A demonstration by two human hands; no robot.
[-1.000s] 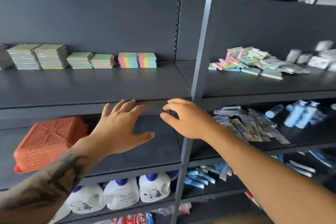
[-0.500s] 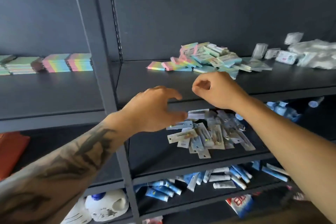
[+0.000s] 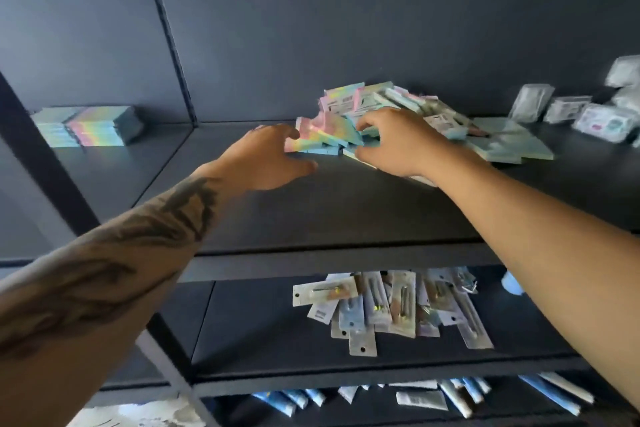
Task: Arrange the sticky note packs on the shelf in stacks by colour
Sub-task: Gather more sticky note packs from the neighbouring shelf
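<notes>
Shelving: dark grey metal shelf (image 3: 346, 204) with a matching back panel; tidy stacks of pastel sticky note packs (image 3: 93, 128) stand in the bay to the left.
Loose pile: jumbled heap of pastel rainbow and pale blue sticky note packs (image 3: 408, 111) lies mid-shelf, well apart from those stacks.
Left hand (image 3: 266, 158): fingers spread and relaxed, tips at the pile's left edge, holding nothing.
Right hand (image 3: 398, 142): fingers curled into the heap's front, seemingly pinching a pack, though blur hides which one.
Step in hand: picking packs for sorting.
Doing it well: take one colour at a time, steady the heap with the free hand, lift rather than drag, square edges before stacking.
Below: blister-carded small items (image 3: 384, 308) on the lower shelf.
</notes>
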